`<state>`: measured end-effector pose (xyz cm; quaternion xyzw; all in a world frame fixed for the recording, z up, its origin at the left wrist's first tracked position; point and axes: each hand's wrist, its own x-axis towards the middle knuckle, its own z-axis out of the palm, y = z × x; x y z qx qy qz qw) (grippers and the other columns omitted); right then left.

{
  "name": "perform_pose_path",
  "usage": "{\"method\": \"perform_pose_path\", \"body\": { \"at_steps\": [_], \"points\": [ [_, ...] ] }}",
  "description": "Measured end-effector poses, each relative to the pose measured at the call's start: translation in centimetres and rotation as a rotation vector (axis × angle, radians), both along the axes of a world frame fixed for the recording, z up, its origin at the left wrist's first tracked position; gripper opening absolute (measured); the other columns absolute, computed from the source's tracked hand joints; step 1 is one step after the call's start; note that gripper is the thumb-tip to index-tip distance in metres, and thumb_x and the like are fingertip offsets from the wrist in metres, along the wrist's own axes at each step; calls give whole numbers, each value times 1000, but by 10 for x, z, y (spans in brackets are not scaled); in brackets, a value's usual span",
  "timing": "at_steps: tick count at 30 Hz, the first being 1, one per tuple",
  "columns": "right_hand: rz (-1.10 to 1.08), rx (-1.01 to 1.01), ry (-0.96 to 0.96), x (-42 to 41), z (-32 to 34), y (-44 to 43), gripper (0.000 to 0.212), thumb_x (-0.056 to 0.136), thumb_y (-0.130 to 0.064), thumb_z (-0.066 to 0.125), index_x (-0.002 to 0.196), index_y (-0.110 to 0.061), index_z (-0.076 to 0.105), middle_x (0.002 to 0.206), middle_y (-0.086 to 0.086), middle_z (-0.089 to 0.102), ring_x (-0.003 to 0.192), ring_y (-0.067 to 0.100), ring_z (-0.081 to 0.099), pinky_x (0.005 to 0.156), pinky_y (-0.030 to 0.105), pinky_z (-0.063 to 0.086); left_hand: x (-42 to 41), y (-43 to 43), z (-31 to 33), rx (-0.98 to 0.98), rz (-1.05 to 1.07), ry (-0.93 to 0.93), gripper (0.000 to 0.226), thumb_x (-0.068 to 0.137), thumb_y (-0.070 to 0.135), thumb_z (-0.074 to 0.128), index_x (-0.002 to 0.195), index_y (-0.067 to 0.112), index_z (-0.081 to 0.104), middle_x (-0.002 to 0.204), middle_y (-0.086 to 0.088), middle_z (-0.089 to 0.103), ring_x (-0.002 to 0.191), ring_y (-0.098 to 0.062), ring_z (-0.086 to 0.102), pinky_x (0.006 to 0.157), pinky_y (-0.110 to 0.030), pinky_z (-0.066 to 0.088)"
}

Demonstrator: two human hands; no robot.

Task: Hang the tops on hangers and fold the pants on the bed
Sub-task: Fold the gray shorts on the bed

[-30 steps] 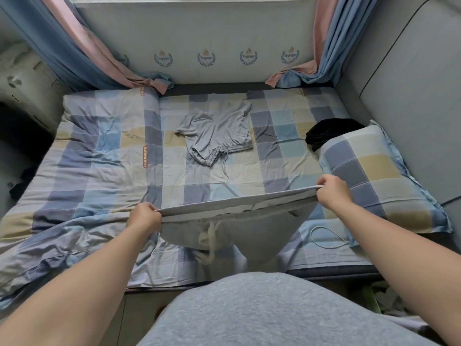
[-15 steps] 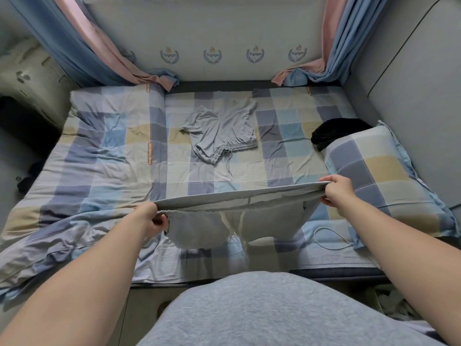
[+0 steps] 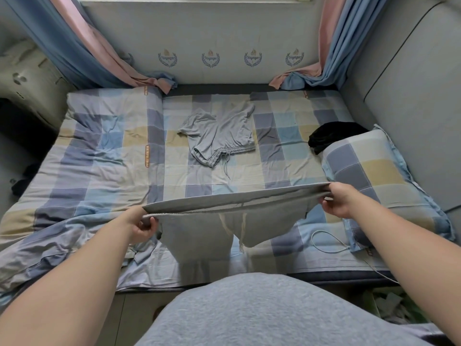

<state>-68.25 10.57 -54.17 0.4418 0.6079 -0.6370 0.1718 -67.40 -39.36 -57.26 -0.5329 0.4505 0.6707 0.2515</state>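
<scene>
Presently both hands — left hand [image 3: 142,224] and right hand [image 3: 340,202] — pinch the grey pants [image 3: 224,221] by the waistband, stretched taut above the bed [image 3: 99,156].

both hands, the left hand [image 3: 143,224] and right hand [image 3: 340,199], are pinching the waistband of grey pants [image 3: 207,236], stretching it taut above the checked bed [image 3: 104,156], while grey shorts [image 3: 219,136] are lying farther back.
</scene>
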Motion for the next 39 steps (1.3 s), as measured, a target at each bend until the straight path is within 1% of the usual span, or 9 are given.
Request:
{"method": "perform_pose_path", "body": {
  "at_steps": [4,7,12,16,20,22,33,35,39],
  "points": [
    [-37,-295,-80,-3,2,10,17,99,-10,50,82,-11,48,70,0,35,38,6,41,35,16,44,5,-6,8,145,55,35,10,74,3,37,75,12,41,64,-1,33,54,-8,30,39,-18,43],
    [-50,-438,-8,-2,11,10,13,88,1,59,97,-6,53,72,9,56,53,15,62,61,30,62,1,-7,12,242,112,107,7,74,6,49,76,11,44,57,-1,38,54,-8,33,43,-22,45],
    [-4,-543,234,-4,23,-2,38,78,17,49,107,-6,56,90,14,66,84,21,70,90,43,58,-6,2,27,407,138,299,8,85,8,58,93,7,58,69,-3,65,52,-13,62,71,-22,47],
    [118,-224,350,-8,26,-10,26,92,18,50,110,3,61,91,17,68,80,23,71,76,32,63,-13,17,32,101,-19,510,23,95,-14,41,94,1,58,85,-10,62,83,-16,61,75,-21,56],
    [331,369,422,-14,21,-9,11,97,-7,63,106,-1,65,85,11,63,69,19,58,60,26,58,-17,23,29,-462,-322,701,6,94,-4,62,93,1,66,84,-10,62,65,-9,64,60,-18,57],
    [392,598,455,-17,19,-5,11,97,-21,65,90,-13,65,84,8,64,71,18,54,68,33,48,-19,21,29,-600,-380,731,4,95,10,66,91,9,69,89,-10,66,71,-11,62,72,-30,53],
    [328,512,330,-20,23,-5,18,96,-25,62,85,-10,64,87,10,62,85,26,57,76,40,47,-26,30,37,-448,-167,461,18,99,22,58,103,8,68,108,-15,68,103,-31,63,98,-47,50],
    [309,494,286,-21,30,-15,16,97,-23,61,94,-8,64,94,13,63,89,29,59,77,42,51,-26,40,42,-358,-149,368,21,103,23,52,106,8,66,105,-14,68,98,-29,65,93,-41,55],
    [142,191,247,-15,52,-48,8,100,-12,53,101,-9,60,91,12,62,79,26,62,62,36,53,-19,69,57,-139,-63,296,32,107,22,39,83,14,58,62,-5,65,48,-17,63,42,-21,51]
  ]
}}
